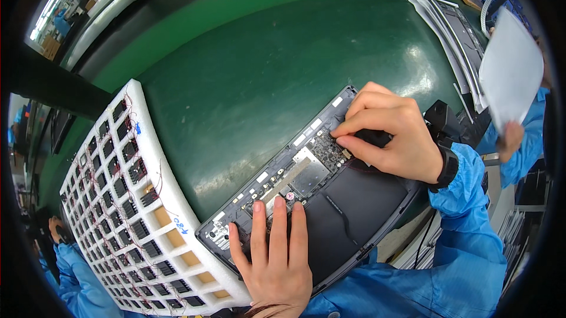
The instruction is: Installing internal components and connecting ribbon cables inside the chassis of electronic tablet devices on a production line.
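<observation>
A dark grey laptop case lies at a slant on the green bench, its inside facing up. Along its far side runs a circuit board with a metal plate and a tan strip. My left hand rests on the case's near left part, fingers spread, tips touching the board area. Over the far right end of the board, my right hand has thumb and forefinger pinched together. What lies between those fingertips is too hidden to name. Under that palm shows a black part, with thin dark wires close by.
A white foam tray of black parts with red and black wires stands left; several of its slots are bare. At far right, a person's hand holds a white sheet near stacked panels. Another person's blue sleeve shows lower left.
</observation>
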The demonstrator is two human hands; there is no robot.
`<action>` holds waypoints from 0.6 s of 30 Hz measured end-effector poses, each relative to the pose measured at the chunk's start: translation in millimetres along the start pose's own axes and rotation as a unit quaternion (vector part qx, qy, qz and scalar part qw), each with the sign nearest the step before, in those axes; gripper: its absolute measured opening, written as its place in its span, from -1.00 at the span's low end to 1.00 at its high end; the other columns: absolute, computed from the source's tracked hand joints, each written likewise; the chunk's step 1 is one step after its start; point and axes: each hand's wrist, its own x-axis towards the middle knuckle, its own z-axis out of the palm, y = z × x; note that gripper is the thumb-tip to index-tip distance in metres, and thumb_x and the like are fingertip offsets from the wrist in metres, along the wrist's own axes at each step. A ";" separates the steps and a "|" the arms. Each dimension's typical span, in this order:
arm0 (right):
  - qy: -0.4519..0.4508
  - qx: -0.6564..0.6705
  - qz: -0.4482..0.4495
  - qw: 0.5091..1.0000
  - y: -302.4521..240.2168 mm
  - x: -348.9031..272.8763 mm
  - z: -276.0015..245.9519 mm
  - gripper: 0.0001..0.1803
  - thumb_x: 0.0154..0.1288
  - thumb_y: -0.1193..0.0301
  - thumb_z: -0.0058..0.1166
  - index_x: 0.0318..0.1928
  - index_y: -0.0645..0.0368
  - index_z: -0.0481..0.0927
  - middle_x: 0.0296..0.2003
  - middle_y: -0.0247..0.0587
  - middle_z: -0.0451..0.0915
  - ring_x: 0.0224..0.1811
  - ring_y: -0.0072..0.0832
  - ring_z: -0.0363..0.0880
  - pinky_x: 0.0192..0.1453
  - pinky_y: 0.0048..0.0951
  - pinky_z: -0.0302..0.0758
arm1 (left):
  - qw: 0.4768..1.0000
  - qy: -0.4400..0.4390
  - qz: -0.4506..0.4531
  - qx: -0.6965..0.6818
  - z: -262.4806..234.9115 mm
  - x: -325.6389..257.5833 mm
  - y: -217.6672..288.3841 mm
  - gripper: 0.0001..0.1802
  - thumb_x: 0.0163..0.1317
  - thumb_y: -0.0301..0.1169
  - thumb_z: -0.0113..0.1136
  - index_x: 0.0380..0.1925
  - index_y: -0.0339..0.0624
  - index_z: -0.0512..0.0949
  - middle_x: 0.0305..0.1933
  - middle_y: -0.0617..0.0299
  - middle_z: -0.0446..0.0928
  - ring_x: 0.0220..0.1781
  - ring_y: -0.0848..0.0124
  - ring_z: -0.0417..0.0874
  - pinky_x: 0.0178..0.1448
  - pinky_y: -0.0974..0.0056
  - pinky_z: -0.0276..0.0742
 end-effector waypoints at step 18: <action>-0.046 0.031 -0.038 0.998 8.9 -1.5 -2.4 -0.85 -0.02 0.55 0.27 -0.34 0.19 0.71 -0.44 -0.33 0.57 -0.28 -0.37 0.51 -0.14 -0.37 0.31 | 0.999 0.011 -0.035 -0.021 4.9 -6.9 -2.3 -0.54 0.25 -0.44 -0.01 0.15 0.17 0.54 0.30 0.19 0.41 0.40 0.15 0.34 0.45 -0.22 0.02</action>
